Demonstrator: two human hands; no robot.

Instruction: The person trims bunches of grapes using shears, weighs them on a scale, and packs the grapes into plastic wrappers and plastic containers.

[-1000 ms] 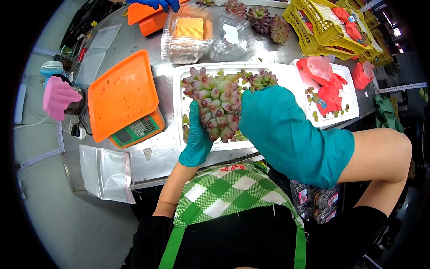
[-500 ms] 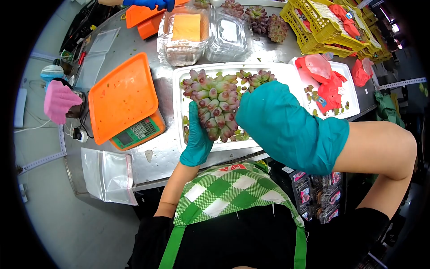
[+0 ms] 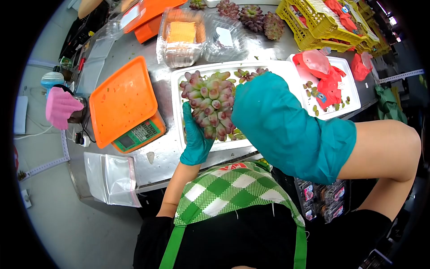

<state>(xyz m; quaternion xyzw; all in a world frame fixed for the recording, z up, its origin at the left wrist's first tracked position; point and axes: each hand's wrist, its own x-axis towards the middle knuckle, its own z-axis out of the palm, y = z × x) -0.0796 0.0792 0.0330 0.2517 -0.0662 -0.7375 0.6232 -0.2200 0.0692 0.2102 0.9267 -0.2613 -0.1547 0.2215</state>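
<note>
A large cluster of plump green and reddish-purple rosettes, a succulent (image 3: 209, 102), is held over a white tray (image 3: 177, 121). My left hand (image 3: 195, 139), in a teal glove, cups its lower left side, with the thumb up along the edge. My right hand (image 3: 257, 105), also gloved, is bent in against the succulent's right side. Its fingers are hidden behind the wrist and loose glove cuff. Loose leaves lie in the tray, and another succulent (image 3: 251, 75) shows partly behind my right hand.
An orange scale (image 3: 123, 101) and plastic bags (image 3: 109, 179) lie left. Clear boxes (image 3: 179, 54) and several succulents (image 3: 251, 18) stand at the back. Yellow crates (image 3: 309, 33) and a smaller tray (image 3: 351, 96) with red bags and leaves are right.
The succulent has turned slightly, and my right hand has shifted a little left and down. At the top left, another person's blue glove has gone from view and clear plastic has appeared.
</note>
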